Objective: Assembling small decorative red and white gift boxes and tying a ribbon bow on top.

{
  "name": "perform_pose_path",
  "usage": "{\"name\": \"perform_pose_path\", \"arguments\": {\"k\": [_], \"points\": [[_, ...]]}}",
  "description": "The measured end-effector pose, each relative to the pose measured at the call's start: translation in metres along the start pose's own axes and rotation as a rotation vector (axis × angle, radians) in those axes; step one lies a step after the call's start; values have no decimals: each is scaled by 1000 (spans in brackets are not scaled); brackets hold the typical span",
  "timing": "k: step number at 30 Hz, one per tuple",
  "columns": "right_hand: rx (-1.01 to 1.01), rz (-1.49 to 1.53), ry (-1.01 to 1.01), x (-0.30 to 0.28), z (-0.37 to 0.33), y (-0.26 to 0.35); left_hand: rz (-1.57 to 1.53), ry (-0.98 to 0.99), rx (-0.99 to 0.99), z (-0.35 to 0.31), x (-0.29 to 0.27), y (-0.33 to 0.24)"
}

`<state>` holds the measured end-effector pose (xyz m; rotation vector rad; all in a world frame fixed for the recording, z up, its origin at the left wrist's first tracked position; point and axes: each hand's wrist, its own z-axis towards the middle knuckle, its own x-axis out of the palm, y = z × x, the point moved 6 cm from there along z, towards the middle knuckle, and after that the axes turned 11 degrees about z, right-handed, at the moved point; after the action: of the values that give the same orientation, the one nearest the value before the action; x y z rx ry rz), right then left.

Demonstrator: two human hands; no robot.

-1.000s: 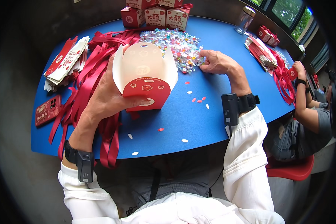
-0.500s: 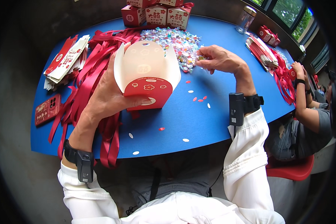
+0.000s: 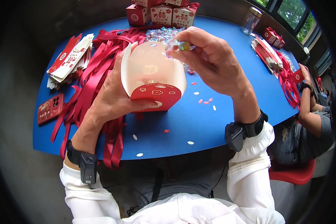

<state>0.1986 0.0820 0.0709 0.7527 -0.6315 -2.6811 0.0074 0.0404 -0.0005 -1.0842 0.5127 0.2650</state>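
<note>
My left hand (image 3: 115, 89) wraps round an open red and white paper candy box (image 3: 158, 99), its thumb on the red front panel. The box's flaps stand up, and a little of something shiny shows at the bottom inside. Over the box's right side, my right hand (image 3: 212, 61) pinches a candy in clear, shimmering wrapper (image 3: 183, 46) between thumb and fingers. Behind them lies a pile of shiny wrapped candies (image 3: 158, 34), partly hidden by the box and my right hand.
Red ribbons (image 3: 100, 67) drape over the table's left part, beside flat stacked boxes (image 3: 72, 59) and a red phone (image 3: 50, 108). Finished boxes (image 3: 173, 15) and a jar (image 3: 251, 20) stand at the back. A co-worker's arm (image 3: 308, 100) is at right.
My right hand has come up from the candy pile toward the box's opening, bringing a wrapped candy. My left hand still holds the box in nearly the same place.
</note>
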Motion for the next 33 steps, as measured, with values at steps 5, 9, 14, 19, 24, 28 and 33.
{"name": "perform_pose_path", "arguments": {"k": [5, 9, 14, 19, 24, 28, 33], "points": [[60, -112, 7, -2, -3, 10, -10, -22, 26, 0, 2, -2], [46, -180, 21, -4, -3, 12, 19, -15, 26, 1, 2, -4], [10, -251, 70, -2, -1, 18, -2, -4, -11, 1, 3, -2], [63, -259, 45, 0, -1, 19, 35, 23, -33, 2, 3, -3], [24, -301, 41, 2, 0, 22, 15, -16, 13, 0, 2, -1], [2, -322, 55, 1, 0, 25, 19, 12, -33, 1, 3, -2], [-10, -165, 24, 2, 0, 28, 24, 15, -46, 0, 3, -1]]}}
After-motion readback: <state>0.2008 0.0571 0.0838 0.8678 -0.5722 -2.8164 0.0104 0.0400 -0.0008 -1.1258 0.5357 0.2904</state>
